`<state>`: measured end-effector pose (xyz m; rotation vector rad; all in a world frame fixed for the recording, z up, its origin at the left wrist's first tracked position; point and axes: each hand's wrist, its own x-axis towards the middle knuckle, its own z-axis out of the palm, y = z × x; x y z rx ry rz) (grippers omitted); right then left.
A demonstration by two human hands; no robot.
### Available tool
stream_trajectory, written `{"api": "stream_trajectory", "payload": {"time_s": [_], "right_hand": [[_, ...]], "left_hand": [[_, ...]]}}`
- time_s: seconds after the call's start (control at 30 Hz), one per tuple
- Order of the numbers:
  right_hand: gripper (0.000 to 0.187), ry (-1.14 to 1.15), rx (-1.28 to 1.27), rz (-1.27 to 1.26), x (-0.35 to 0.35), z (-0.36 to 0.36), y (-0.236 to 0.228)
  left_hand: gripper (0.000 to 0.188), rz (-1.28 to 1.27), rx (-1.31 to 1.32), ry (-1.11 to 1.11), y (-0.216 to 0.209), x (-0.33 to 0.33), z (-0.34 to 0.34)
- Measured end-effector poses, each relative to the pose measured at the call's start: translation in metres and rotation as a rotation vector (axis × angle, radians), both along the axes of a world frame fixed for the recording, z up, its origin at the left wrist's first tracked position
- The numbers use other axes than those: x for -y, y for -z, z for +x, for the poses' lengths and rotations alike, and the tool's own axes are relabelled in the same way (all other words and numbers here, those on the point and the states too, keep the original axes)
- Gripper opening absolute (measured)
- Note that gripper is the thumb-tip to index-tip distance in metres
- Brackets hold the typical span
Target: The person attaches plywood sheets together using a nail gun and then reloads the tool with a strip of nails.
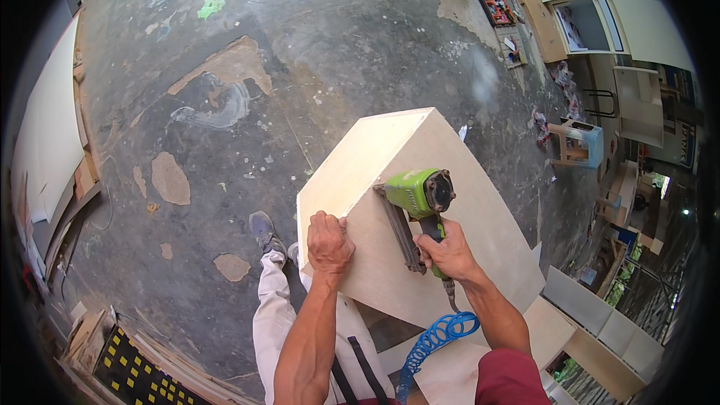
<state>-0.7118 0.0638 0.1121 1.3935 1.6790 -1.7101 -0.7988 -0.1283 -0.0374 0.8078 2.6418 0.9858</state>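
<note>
A pale plywood box (465,202) stands in front of me, one corner edge running away toward its far end. My right hand (447,250) is closed round the handle of a green nail gun (409,192). The gun's nose meets the box near its upper left edge, and its dark magazine slants down toward me. From the bottom of the handle a coiled blue air hose (442,334) drops toward my lap. My left hand (328,243) is closed over the near left edge of the box, its fingers curled on the panel.
Stacked boards (49,127) lean along the left side. At the far right lies an orange and black tool case (493,6) on the stained concrete floor. A blue-topped stool (589,144) and cabinet carcasses (600,322) stand to the right. My shoe (264,229) is beside the box.
</note>
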Motion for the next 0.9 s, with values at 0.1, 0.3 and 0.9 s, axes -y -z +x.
{"api": "stream_trajectory", "payload": {"time_s": [0.1, 0.3, 0.9], "right_hand": [[0.038, -0.028, 0.024, 0.030, 0.002, -0.002, -0.003], [0.043, 0.034, 0.027, -0.005, 0.018, 0.011, -0.002], [0.032, -0.016, 0.020, -0.004, 0.051, 0.014, 0.002]], "left_hand": [[0.017, -0.006, 0.005, -0.003, 0.002, 0.000, 0.002], [0.017, 0.010, 0.035, 0.002, 0.001, 0.001, 0.000], [0.016, 0.017, 0.039, -0.009, 0.004, -0.001, 0.003]]}}
